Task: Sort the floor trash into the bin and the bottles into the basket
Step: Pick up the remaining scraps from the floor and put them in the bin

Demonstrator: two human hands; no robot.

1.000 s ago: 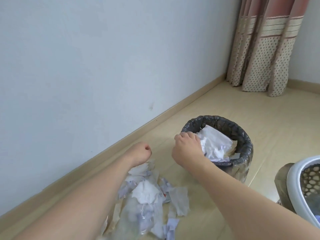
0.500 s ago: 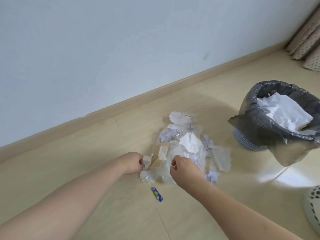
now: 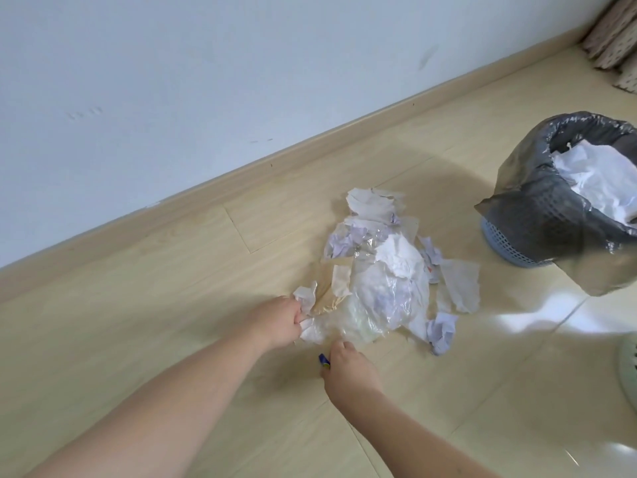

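Since a moment ago my right hand [image 3: 348,369] dropped to pinch the blue scrap [image 3: 324,360]; my left hand [image 3: 280,320] grips paper [image 3: 306,298]. Gathering trash [image 3: 382,270]; next, carry it to the bin [image 3: 537,215] at two o'clock.

Bright, even daylight, soft overall. Strong white glare patch on the floor [image 3: 510,322] at right, just below the bin [image 3: 537,215], with more sheen along the glossy boards toward the bottom right corner. The bin's liner shows dull highlights. Soft, faint shadows lie under both forearms and beside the trash pile [image 3: 382,270]. Wall [image 3: 206,81] evenly lit, slightly bluish. Wide-angle bend: the baseboard runs tilted and the frame edges stretch. Slight motion softness overall, hands [image 3: 348,367] a bit smeared; clear plastic in the pile reads hazy.
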